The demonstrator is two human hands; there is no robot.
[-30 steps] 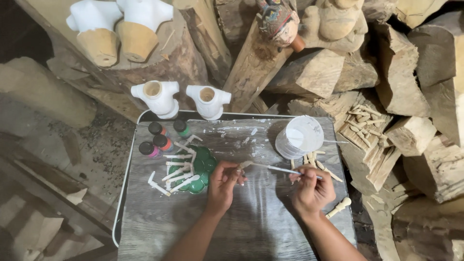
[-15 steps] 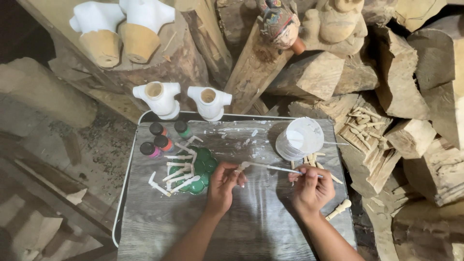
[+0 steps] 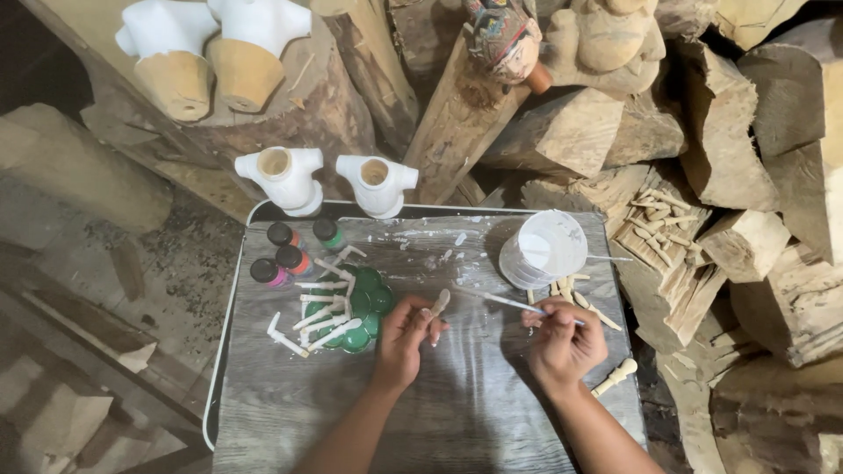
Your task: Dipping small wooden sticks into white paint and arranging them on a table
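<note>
On the grey tray table point(image 3: 290, 412), two white-coated torso pieces point(image 3: 283, 180) stood finished at the far edge, and a batch of white-painted arm pieces point(image 3: 320, 312) lay drying on the green palette point(image 3: 367, 303). Unpainted sticks point(image 3: 575, 294) beside the white paint cup point(image 3: 543, 248) remained, so work appeared partly done. The left hand point(image 3: 402, 338) was closed around a small wooden piece point(image 3: 439, 303) above the table's middle; the right hand point(image 3: 564, 342) gripped a thin brush point(image 3: 509, 301) pointed toward it.

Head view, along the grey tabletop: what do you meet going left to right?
Paint bottles → green palette → left hand holding a small wooden piece → right hand with a brush → loose wooden peg.
</note>
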